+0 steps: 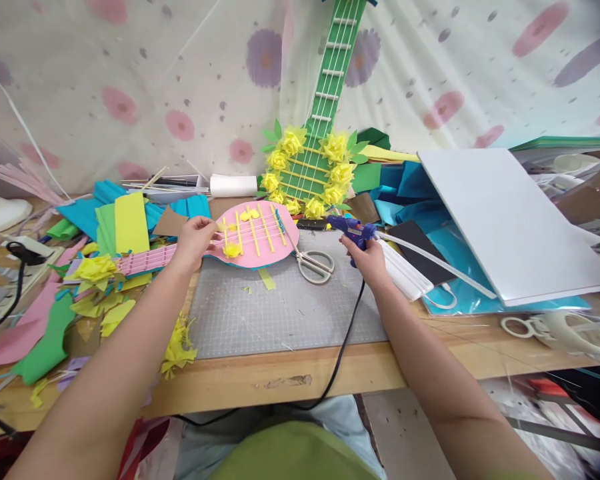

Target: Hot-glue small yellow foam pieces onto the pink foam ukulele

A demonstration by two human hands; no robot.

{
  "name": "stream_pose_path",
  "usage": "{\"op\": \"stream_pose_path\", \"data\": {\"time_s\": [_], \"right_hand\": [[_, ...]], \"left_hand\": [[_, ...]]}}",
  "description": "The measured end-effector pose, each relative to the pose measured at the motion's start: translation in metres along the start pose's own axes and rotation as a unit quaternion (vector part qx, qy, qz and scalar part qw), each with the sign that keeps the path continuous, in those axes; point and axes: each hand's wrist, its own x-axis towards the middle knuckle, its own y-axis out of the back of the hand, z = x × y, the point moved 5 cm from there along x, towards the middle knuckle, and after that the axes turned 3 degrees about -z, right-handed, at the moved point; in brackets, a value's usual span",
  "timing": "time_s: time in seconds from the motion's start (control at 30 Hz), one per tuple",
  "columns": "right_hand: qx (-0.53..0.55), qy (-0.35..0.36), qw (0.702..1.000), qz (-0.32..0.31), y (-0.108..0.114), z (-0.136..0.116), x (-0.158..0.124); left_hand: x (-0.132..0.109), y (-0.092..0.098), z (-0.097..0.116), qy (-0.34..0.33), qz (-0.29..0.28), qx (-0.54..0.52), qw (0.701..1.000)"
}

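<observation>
A pink paper guitar (265,233) lies on the grey cutting mat (280,313), its narrow neck pointing left. Yellow strips and pale strings cross its body, and yellow paper pieces (233,250) sit on it. My left hand (195,243) is over the neck end of the body, fingertips pinched at a small yellow paper piece (225,227). In my right hand (367,257) is a blue glue gun (353,230), with a long white glue stick (440,267) out of its back and a black cord hanging down. Grey-handled scissors (316,267) lie between the guitar and my right hand.
A green paper guitar (327,100) with yellow paper flowers stands against the flowered curtain. Coloured paper scraps (130,220) and a power strip (15,273) crowd the left. White glue sticks (405,270), a white board (510,220) and a tape dispenser (565,333) are right.
</observation>
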Motion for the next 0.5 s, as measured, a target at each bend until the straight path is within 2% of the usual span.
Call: {"op": "stream_pose_path", "data": {"time_s": [0.13,0.3,0.4,0.5], "right_hand": [[0.11,0.044,0.989,-0.086,-0.014,-0.031,0.001],[0.145,0.081,0.969,-0.184,-0.041,-0.065,-0.011],[0.133,0.079,0.968,-0.199,-0.05,-0.067,-0.021],[0.123,0.064,0.97,-0.201,-0.053,-0.058,-0.027]], "left_hand": [[-0.015,-0.012,0.012,-0.048,-0.04,0.022,0.998],[-0.032,-0.035,0.012,-0.093,-0.08,0.018,0.992],[-0.043,-0.05,0.003,-0.098,-0.085,-0.01,0.992],[-0.051,-0.061,-0.005,-0.111,-0.054,-0.046,0.991]]}}
